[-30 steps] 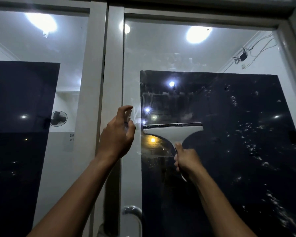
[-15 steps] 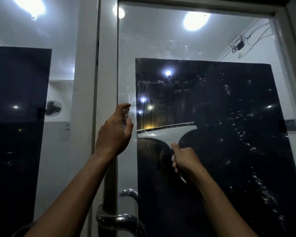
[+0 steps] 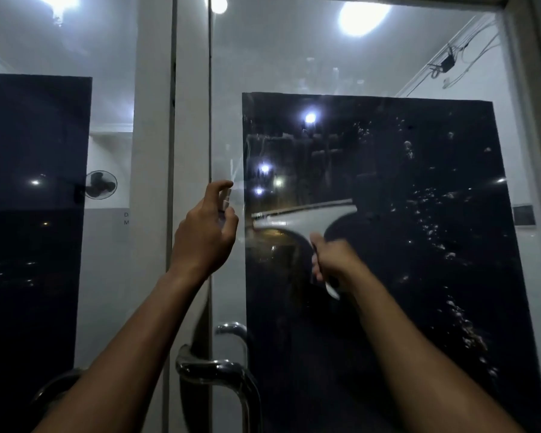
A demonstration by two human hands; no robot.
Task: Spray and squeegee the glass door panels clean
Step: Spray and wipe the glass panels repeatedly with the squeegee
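Head view, setting: a person stands close to a double glass door, both bare arms raised toward the right-hand glass panel (image 3: 372,73). A white door frame (image 3: 191,120) runs upright between the 2 panels, with chrome door handles (image 3: 213,370) low down beside it.

Head view, right hand: the right hand (image 3: 334,264) is wrapped around the handle of a white squeegee (image 3: 306,218). Its blade lies roughly level, tilted slightly, against the dark film (image 3: 419,245) that covers the middle of the right panel, near that film's left edge.

Head view, left hand: the left hand (image 3: 205,235) is curled around a small spray bottle (image 3: 225,203), mostly hidden by the fingers, with 1 finger arched over its top. It hovers just beside the frame, left of the squeegee.

Head view, done so far: above the blade, a strip of glass looks clearer, with faint streaks at its upper end. This suggests 1 downward pass is under way.

Head view, left to do: droplets (image 3: 434,232) speckle the right side of the dark film, from high up to low down, so that area looks unwiped. The glass below the blade also looks untouched.

Head view, left-hand glass panel (image 3: 60,42): I see no droplets or wipe marks there, so I cannot tell whether it has been cleaned.
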